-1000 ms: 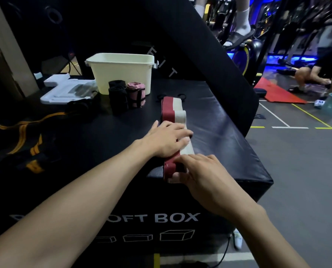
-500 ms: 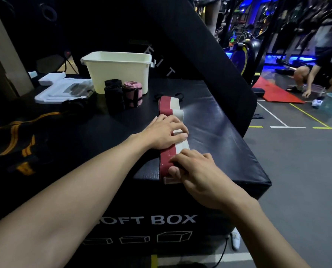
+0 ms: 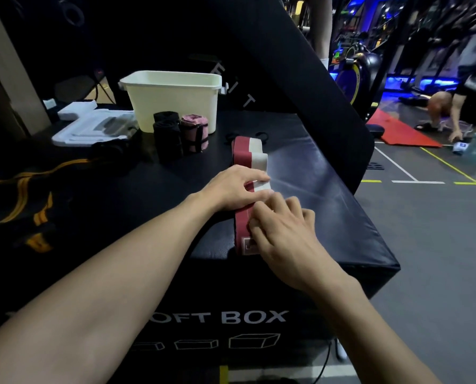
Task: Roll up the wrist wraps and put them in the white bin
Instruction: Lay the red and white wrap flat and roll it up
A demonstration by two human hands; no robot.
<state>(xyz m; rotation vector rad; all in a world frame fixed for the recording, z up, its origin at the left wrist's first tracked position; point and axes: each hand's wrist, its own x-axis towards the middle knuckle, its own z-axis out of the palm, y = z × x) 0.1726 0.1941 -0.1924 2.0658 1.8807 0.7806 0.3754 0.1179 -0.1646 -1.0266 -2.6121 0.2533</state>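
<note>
A red and white wrist wrap (image 3: 249, 155) lies stretched out along the top of the black soft box (image 3: 328, 206), its far end humped up. My left hand (image 3: 232, 188) presses down on the wrap's middle. My right hand (image 3: 279, 228) lies on the near part, fingers curled over it close to the left hand; the labelled near end shows beside it. A white bin (image 3: 173, 99) stands at the back of the box. In front of it stand a rolled black wrap (image 3: 167, 137) and a rolled pink wrap (image 3: 194, 131).
White foam packaging (image 3: 90, 127) lies left of the bin. A black and yellow cloth (image 3: 23, 195) covers the left side. A large black pad (image 3: 300, 79) leans behind the box. A person (image 3: 458, 106) crouches on the gym floor at far right.
My right hand has slid forward along the wrap from the near end toward the left hand. The left hand stays pressed on the middle. The near end is now uncovered.
</note>
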